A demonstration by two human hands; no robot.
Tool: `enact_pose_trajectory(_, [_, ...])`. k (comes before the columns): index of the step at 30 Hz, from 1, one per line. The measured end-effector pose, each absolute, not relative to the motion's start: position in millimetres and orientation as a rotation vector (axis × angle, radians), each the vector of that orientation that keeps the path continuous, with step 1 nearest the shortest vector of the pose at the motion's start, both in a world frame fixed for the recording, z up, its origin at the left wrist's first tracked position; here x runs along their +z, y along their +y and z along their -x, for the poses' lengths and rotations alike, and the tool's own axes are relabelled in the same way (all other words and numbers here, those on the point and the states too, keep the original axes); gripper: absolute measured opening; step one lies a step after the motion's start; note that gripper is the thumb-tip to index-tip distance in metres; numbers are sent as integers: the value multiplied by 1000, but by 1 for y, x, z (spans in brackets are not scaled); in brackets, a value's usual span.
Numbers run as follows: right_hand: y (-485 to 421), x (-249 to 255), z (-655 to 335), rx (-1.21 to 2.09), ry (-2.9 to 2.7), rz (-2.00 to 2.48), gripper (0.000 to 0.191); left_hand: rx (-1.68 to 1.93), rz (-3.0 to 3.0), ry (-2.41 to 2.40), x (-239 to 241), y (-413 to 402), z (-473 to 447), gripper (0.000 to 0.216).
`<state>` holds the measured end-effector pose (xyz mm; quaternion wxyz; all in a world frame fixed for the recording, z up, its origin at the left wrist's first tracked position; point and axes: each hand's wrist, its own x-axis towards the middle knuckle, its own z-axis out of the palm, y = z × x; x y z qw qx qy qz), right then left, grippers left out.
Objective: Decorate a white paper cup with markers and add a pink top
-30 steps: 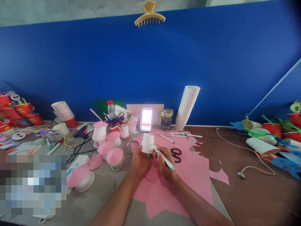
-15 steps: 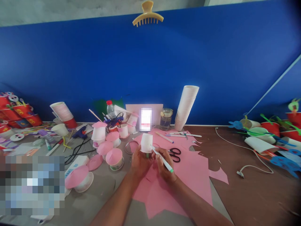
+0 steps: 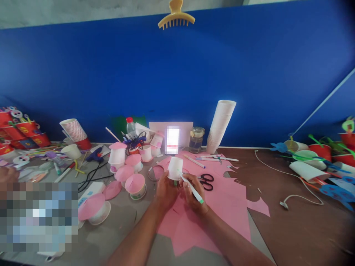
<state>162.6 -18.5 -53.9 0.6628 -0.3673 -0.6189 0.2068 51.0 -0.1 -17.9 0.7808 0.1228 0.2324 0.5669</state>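
Observation:
My left hand (image 3: 166, 188) is closed around the rim end of a white paper cup (image 3: 175, 168), held upside down and slightly tilted. In my right hand (image 3: 194, 194) is a white marker pen (image 3: 193, 189) with a green end, its tip at the cup's side. A small green mark shows there. Beneath both hands lies a large pink paper sheet (image 3: 222, 214) with jagged cut edges. Black-handled scissors (image 3: 206, 181) rest on it, just right of my right hand. More markers (image 3: 194, 162) lie beyond the cup.
Cups with pink paper tops (image 3: 135, 184) stand to the left. Behind are a bright pixelated screen (image 3: 173, 140), a glass jar (image 3: 196, 139) and a tall leaning cup stack (image 3: 221, 127). A white cable (image 3: 294, 173) crosses the right side. Another person's hand (image 3: 8, 175) is at far left.
The cup has tilted and shifted slightly right in my left hand. The marker tip stays at its side. Another person's hand shows more at the far left.

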Motion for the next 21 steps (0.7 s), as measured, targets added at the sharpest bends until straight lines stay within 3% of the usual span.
enact_pose_trajectory(21, [-17, -53, -165, 440, -1412, 873, 17, 1208, -310, 476, -23, 1, -50, 19])
